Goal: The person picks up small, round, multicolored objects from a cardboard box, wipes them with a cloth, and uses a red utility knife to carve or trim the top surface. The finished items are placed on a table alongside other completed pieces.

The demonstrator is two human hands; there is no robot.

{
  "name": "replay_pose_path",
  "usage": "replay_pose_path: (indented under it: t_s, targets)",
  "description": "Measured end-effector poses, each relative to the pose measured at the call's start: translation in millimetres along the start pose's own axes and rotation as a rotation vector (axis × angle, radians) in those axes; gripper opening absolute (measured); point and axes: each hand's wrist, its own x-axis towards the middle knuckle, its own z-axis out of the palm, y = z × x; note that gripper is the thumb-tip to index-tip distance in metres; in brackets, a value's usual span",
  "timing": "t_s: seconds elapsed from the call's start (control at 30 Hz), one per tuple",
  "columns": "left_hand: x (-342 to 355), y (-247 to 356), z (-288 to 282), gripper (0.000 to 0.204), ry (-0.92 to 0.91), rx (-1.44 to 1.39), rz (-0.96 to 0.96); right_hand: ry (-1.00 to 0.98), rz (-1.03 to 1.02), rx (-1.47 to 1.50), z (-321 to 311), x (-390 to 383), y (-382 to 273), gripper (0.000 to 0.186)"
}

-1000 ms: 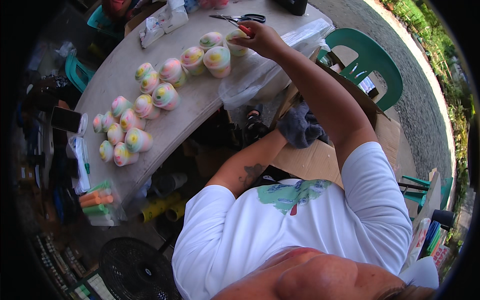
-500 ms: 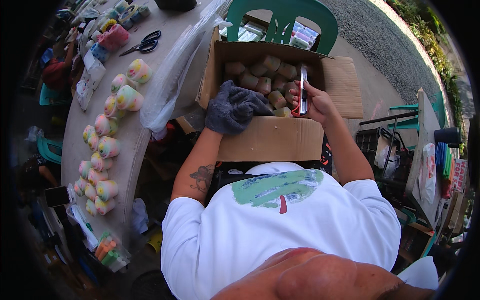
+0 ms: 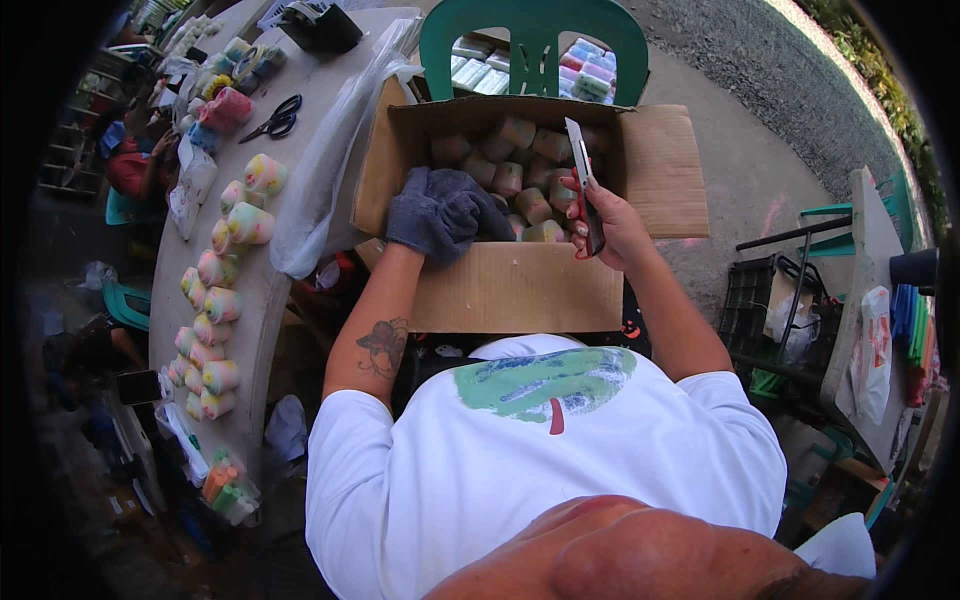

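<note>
In front of me stands an open cardboard box [image 3: 520, 290], with several pale, multicoloured cylindrical pieces [image 3: 508, 180] lying jumbled inside. My left hand [image 3: 412, 240] is at the box's near left corner, covered by a bunched dark grey towel [image 3: 445, 210]; its fingers are hidden under the fabric, which it appears to grip. Closed round a utility knife [image 3: 590, 200] with a red-edged handle, my right hand [image 3: 615, 228] is above the right part of the box opening. The knife's blade end points up and slightly left.
Along the grey table [image 3: 265, 330] on my left run similar speckled pieces [image 3: 222, 303], with scissors [image 3: 275, 118] farther back. Clear plastic sheeting [image 3: 320, 200] hangs at its edge. Beyond the box is a green chair [image 3: 530, 30]; a black crate [image 3: 755, 300] sits to the right.
My right hand has shifted slightly left and nearer, and the knife leans more to the left. The towel-covered left hand stays at the box corner. The whole view has shifted a little.
</note>
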Motion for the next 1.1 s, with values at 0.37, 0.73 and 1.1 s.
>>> replay_pose_path:
  t_s: [0.37, 0.73, 1.1]
  targets:
    - [148.4, -12.1, 148.9, 0.063, -0.14, -0.213, -0.585, 0.022, -0.112, -0.029, -28.6, -0.2, 11.3, 0.032]
    - [157.8, 21.4, 152.0, 0.069, 0.235, -0.378, -0.788, 0.076, -0.208, -0.064, -10.1, 2.5, 17.2, 0.047]
    - [65.4, -2.2, -51.0, 0.043, 0.112, -2.513, -0.411, 0.164, -0.349, -0.29, 9.8, 16.7, -14.6, 0.027]
